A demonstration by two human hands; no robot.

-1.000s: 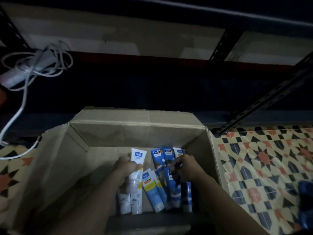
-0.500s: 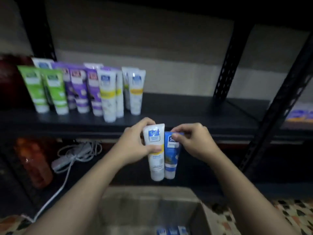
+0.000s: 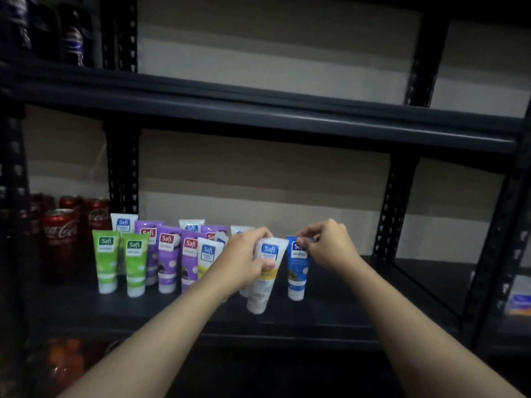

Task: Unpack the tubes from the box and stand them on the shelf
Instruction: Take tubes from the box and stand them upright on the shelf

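The white tube (image 3: 264,280), yellow-banded with a blue Safi label, leans cap-down near the front of the dark shelf (image 3: 344,308). The left grip (image 3: 244,259) curls round its upper half, thumb across the band. Just beside it on the right, the blue tube (image 3: 297,268) stands upright on its white cap, its top crimp pinched by the right grip (image 3: 324,245). Green, purple and white tubes (image 3: 166,259) stand further left.
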